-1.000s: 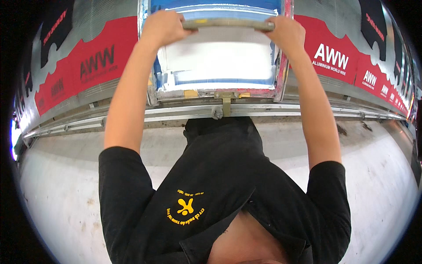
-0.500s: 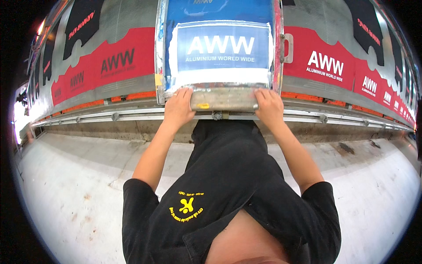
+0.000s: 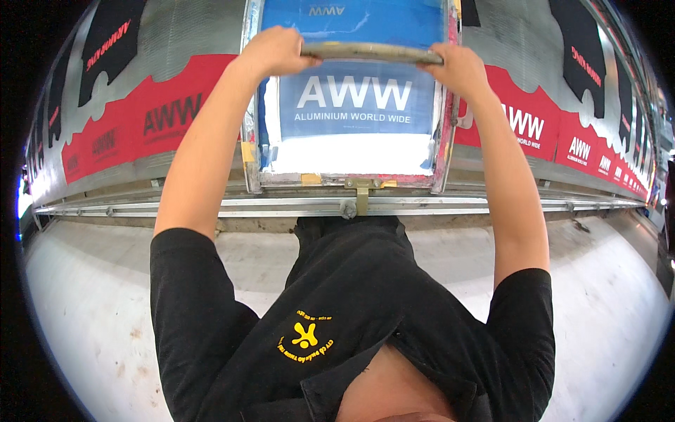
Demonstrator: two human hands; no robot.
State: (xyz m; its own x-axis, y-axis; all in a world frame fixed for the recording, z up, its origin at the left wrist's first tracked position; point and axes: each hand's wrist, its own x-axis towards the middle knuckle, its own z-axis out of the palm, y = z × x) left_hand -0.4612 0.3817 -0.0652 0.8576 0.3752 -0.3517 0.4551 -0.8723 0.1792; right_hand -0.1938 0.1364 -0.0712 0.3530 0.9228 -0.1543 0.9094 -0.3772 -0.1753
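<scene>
My left hand (image 3: pixel 278 55) and my right hand (image 3: pixel 458 67) grip either end of a long squeegee (image 3: pixel 371 50), held crosswise over the upper half of a printing screen with a worn metal frame (image 3: pixel 252 158). Below the bar, white lettering shows through the screen's blue mesh (image 3: pixel 351 21), with a broad band of white ink (image 3: pixel 355 155) along the near end. A small brass-coloured bracket (image 3: pixel 363 197) joins the frame to the rail.
Red fabric panels with printed lettering (image 3: pixel 176 141) and black cut pieces (image 3: pixel 109 49) lie on grey boards at both sides. A metal rail (image 3: pixel 527 206) runs along the front edge. The pale floor (image 3: pixel 84 295) curves round beside my black-clad body.
Half a second ago both hands held the squeegee at the screen's near edge; now they are at its upper half. A second ago they were similarly high, with white ink covering the lettering.
</scene>
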